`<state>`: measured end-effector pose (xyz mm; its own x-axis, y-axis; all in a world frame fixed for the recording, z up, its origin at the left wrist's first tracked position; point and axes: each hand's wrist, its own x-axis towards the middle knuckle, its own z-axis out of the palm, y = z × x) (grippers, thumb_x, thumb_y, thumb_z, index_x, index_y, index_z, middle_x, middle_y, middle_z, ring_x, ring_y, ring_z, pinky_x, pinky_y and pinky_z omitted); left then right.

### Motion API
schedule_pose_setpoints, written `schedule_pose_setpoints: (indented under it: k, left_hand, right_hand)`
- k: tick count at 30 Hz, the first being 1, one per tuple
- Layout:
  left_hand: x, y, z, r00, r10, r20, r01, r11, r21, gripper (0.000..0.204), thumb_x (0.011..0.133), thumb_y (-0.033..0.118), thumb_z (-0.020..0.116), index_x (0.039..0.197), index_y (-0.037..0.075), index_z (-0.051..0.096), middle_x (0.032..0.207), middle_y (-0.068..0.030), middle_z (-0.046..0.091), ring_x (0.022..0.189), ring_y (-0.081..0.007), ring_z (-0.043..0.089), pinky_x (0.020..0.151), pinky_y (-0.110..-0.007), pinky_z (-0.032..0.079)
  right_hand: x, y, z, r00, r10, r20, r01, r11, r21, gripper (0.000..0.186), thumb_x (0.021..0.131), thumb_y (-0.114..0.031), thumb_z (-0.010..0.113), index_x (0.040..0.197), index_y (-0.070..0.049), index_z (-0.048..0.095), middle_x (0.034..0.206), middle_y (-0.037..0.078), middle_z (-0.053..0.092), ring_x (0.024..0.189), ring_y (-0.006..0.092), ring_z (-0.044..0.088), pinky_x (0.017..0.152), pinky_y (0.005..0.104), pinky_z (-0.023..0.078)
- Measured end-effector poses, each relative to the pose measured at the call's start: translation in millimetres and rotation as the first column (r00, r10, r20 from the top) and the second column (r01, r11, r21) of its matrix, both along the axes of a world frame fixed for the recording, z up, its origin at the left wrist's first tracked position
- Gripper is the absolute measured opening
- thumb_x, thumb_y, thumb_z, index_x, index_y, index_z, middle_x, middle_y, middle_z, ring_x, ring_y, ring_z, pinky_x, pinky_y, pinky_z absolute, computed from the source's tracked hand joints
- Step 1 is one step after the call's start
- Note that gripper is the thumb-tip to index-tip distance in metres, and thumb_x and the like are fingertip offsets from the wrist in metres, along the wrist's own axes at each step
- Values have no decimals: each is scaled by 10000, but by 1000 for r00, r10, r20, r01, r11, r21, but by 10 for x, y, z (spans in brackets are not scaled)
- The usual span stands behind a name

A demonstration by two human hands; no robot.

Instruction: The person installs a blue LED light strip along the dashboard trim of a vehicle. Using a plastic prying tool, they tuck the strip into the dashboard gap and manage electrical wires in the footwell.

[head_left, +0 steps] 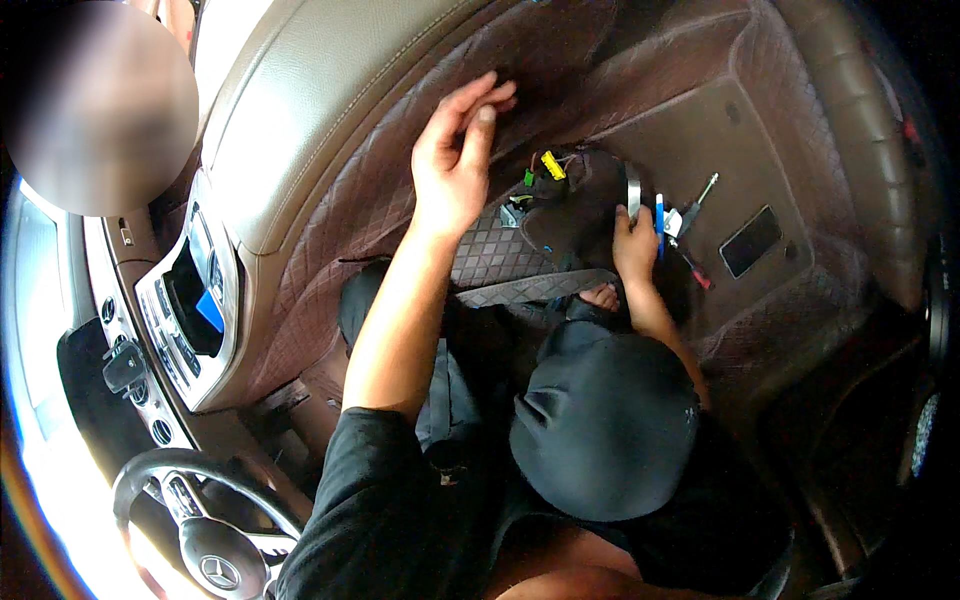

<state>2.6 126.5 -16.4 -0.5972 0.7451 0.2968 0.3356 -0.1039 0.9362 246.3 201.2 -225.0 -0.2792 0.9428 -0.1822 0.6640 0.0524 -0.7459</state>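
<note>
My left hand (pixel 455 160) is raised over the brown quilted floor lining. Its fingers are loosely bent, the thumb stands apart, and nothing shows in it. Lower and to the right, my right hand (pixel 635 243) is closed around the lower end of a flat silver metal strip (pixel 633 190). That strip stands up beside a dark carpet flap (pixel 580 215). A yellow connector (pixel 553 166) and a green connector (pixel 529 178) on wires lie at the flap's far left. Just right of my right hand are a blue stick (pixel 659 215) and a small white piece (pixel 673 222).
Farther right lie a screwdriver (pixel 709 187), a red-handled tool (pixel 701 276) and a black phone (pixel 750 242). A rounded black shape (pixel 605 430) blocks part of the lower view. At left are the steering wheel (pixel 215 540), centre console (pixel 185 320) and a beige padded panel (pixel 310 110).
</note>
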Motion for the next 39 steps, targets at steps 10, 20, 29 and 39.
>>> schedule_pose_setpoints:
  k: [10, 20, 29, 39]
  left_hand:
    - [188, -515, -1009, 882, 191, 431, -143, 979, -143, 306, 1054, 128, 574, 1317, -28, 597, 1262, -152, 694, 1133, -223, 674, 997, -335, 510]
    - [729, -633, -689, 1000, -3, -3, 1, 732, -681, 326, 984, 121, 646, 1288, 6, 630, 1292, -212, 658, 1223, -331, 629, 1034, -401, 479]
    - [348, 388, 953, 197, -496, -846, 91, 868, -488, 295, 835, 156, 731, 1127, 109, 730, 1252, -42, 684, 1269, -273, 581, 1026, -453, 464]
    - [46, 1402, 1458, -520, -684, -511, -279, 702, -655, 451, 913, 281, 523, 1287, 72, 664, 1462, -66, 562, 1419, -312, 415, 1236, -507, 241]
  right_hand:
    - [-17, -14, -132, 997, -22, 77, 21, 1000, 14, 347, 953, -389, 626, 1027, -50, 607, 861, 238, 708, 812, 482, 673, 699, 585, 508]
    - [-46, -81, -132, 988, -65, 141, 43, 987, 155, 313, 939, -367, 643, 1036, -74, 592, 804, 220, 704, 698, 452, 682, 612, 571, 524]
    - [-45, -92, -120, 988, -87, 127, 74, 992, 106, 341, 937, -397, 628, 1048, -74, 621, 836, 206, 722, 725, 434, 699, 632, 552, 541]
    - [-48, -100, -168, 985, -98, 145, 77, 987, 143, 300, 951, -394, 639, 1058, -114, 632, 806, 192, 709, 724, 443, 682, 612, 544, 521]
